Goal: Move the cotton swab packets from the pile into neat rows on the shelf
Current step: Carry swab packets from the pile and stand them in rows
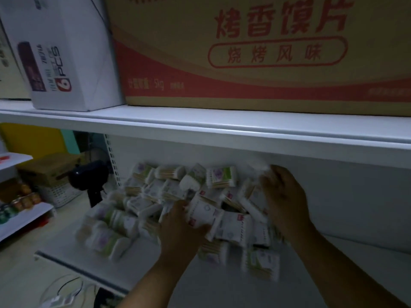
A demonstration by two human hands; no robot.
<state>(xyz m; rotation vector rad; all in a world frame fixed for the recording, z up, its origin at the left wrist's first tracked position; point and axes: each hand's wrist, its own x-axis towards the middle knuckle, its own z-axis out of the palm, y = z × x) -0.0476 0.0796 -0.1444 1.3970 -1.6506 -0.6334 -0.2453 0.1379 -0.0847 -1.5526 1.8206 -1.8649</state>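
A loose pile of cotton swab packets (155, 196) lies on the white lower shelf (73, 252), spread from the left edge to the middle. The packets are small clear bags with white and green labels. My left hand (180, 230) is at the front of the pile and grips a white packet (204, 212) between thumb and fingers. My right hand (287, 196) reaches into the right side of the pile, fingers curled over packets there; the picture is blurred and its grip is unclear. Two packets (260, 263) lie apart at the front.
The upper shelf board (200, 123) hangs low over the pile. On it stand a big cardboard carton (255, 52) and a white box (60, 52). To the left are another shelf with goods (20, 203), a basket and a dark object on the floor.
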